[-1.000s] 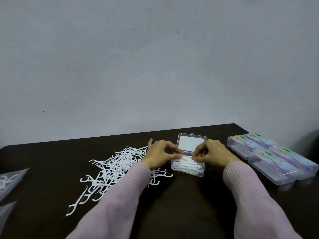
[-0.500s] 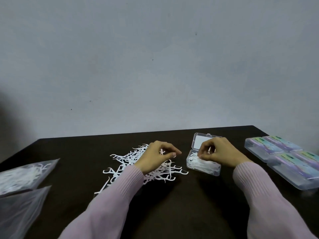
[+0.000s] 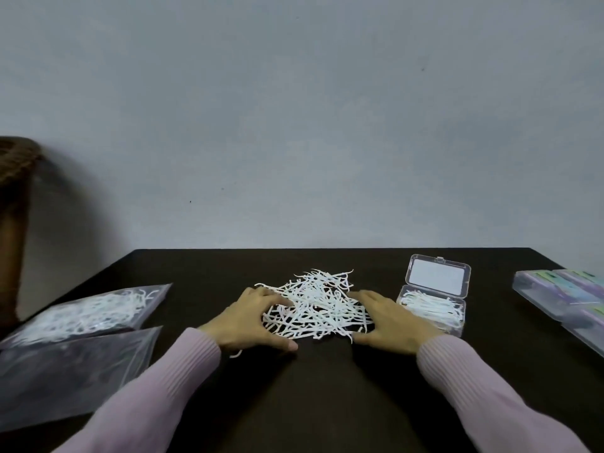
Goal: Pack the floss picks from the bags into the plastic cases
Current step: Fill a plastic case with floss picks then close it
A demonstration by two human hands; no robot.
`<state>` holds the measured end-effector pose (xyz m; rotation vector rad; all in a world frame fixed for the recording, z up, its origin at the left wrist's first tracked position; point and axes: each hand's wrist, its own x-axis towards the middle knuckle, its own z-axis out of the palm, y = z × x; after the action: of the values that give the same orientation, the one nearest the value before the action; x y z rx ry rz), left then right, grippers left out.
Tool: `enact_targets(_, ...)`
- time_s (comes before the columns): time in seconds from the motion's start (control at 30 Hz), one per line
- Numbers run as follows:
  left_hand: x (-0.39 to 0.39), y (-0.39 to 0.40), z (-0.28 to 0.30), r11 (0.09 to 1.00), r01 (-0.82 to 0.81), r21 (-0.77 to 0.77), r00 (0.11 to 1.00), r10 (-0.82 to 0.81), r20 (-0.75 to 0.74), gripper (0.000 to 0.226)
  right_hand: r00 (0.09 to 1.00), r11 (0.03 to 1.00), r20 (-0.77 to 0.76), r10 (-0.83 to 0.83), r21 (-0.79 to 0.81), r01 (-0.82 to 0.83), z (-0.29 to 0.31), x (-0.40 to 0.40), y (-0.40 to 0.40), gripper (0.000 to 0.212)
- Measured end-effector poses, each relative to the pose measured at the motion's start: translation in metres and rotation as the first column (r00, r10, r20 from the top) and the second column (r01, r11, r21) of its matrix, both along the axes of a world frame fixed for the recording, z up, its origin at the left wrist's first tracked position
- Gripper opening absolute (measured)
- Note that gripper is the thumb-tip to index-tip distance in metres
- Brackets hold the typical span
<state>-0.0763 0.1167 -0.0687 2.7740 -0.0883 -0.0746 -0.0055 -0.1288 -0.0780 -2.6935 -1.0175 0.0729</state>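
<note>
Grey wall (image 3: 294, 109) behind; dark table (image 3: 310, 393) fills the lower view. Item: pile (image 3: 315, 307) of loose white floss picks, mid-table, nearer the far edge than the near one. Item: left hand (image 3: 246, 322), flat on the table at the pile's left side, fingers spread and lightly bent against the picks, thumb along the pile's near edge; it cups the heap, gripping nothing. Item: right hand (image 3: 389, 320), mirrored at the pile's right side, fingers spread and touching the picks, likewise holding nothing. Both arms in pink ribbed sleeves (image 3: 483, 387). Item: open case (image 3: 433, 297), clear plastic, just right of the right hand, lid tipped up toward the far edge; its tray holds a layer of picks, laid roughly lengthwise. Item: closed cases (image 3: 565, 297), clear with coloured labels, grouped at the right edge, cut off by the frame; the count cannot be told, perhaps four. Item: full bag (image 3: 85, 310), clear plastic, at the left edge toward the far corner, with picks inside. Item: second bag (image 3: 65, 371), just nearer than the first and partly overlapping it, lying flat; contents blurred, appears empty. Item: brown wooden piece (image 3: 13, 223) beyond the table's left edge, blurred, kind unclear.
</note>
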Motion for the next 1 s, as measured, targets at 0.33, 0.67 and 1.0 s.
enact_targets(0.33, 0.001, -0.008, -0.013, 0.979, 0.016, -0.202, 0.99, 0.013, 0.139, 0.041, 0.973, 1.0, 0.232, -0.019, 0.024, 0.014, -0.003, -0.001, 0.006, 0.042)
enact_targets(0.67, 0.0, -0.02, -0.015, 0.99, 0.011, -0.142, 0.925, 0.044, 0.377, 0.021, 0.99, 0.977, 0.137, 0.022, 0.205, -0.05, -0.005, 0.0, 0.009, 0.032)
enact_targets(1.0, 0.0, -0.023, -0.013, 0.903, -0.038, -0.428, 0.902, 0.216, 0.375, 0.012, 0.992, 0.956, 0.118, 0.047, 0.284, -0.079, 0.0, -0.002, 0.007, 0.015)
